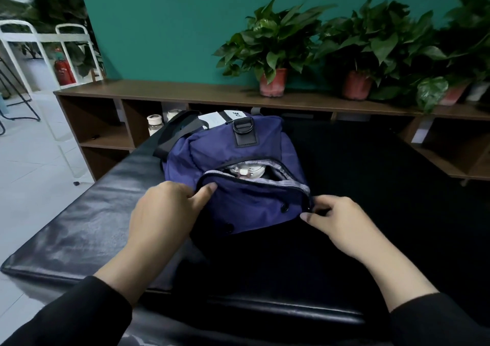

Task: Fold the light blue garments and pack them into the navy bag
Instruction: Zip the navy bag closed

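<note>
The navy bag lies on the black padded table, its zipper partly undone. Through the gap shows a pale garment with white clasps. My left hand grips the bag's left side, thumb at the zipper's edge. At the right end of the opening, my right hand pinches the zipper pull. A black strap trails off the bag's far left. No other light blue garment is visible outside the bag.
A low wooden shelf runs behind the table, carrying potted plants. White jars stand in a shelf compartment. White chairs and a red extinguisher are at far left.
</note>
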